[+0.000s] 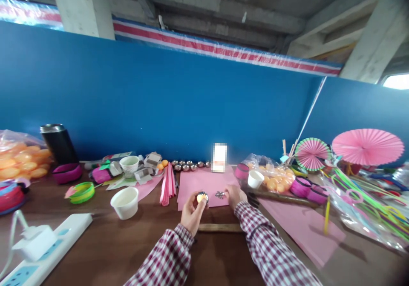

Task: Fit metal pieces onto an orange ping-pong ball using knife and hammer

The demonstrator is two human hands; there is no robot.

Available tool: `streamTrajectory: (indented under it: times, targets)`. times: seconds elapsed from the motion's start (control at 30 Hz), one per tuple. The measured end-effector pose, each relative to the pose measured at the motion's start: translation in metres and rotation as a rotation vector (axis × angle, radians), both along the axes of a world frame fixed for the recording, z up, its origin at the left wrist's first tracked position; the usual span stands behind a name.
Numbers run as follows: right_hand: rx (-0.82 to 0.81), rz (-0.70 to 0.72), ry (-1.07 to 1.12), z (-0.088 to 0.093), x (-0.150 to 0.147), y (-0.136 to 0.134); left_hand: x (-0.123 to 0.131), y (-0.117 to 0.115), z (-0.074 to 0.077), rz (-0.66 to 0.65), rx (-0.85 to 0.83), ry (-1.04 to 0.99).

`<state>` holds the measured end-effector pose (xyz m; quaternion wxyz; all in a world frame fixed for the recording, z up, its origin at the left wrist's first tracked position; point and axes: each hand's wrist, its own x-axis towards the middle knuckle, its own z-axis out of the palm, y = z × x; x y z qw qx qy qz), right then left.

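My left hand (191, 213) is closed round a small orange ball (201, 198), which has dark, silvery bits along its far side. Just right of it, a little heap of shiny silver pieces (219, 195) lies on a sheet of pink paper (200, 186). The bent fingertips of my right hand (234, 195) touch the edge of this heap; anything pinched between them is too small to make out. Behind the paper sits a row of shiny silver balls (185, 166). A wooden stick (220, 227) lies in front of both hands.
Folded pink paper strips (168, 184) and a white bowl (124, 203) are on the left, with a power strip (60, 243) nearer me. To the right are a paper cup (255, 178), bagged orange balls (278, 179), another pink sheet (300, 224) and paper fans (367, 146).
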<state>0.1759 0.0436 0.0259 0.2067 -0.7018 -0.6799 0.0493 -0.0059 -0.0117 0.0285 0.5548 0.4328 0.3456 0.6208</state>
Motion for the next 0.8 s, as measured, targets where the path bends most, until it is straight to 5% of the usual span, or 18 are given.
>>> streamTrajectory:
  times: [0.2,0.43,0.6,0.8]
  targets:
    - [0.153,0.01,0.192,0.01,0.006,-0.008,-0.001,0.003,-0.002,-0.053,-0.001,-0.031]
    - [0.239,0.212,0.539,0.02,-0.02,-0.037,-0.002,0.004,-0.003,-0.132,-0.04,-0.03]
    - [0.178,0.345,0.967,0.016,-0.037,-0.052,-0.005,0.009,-0.007,-0.1,0.022,0.029]
    - [0.114,0.369,1.027,0.01,-0.048,-0.059,-0.006,0.012,-0.009,-0.092,0.011,0.008]
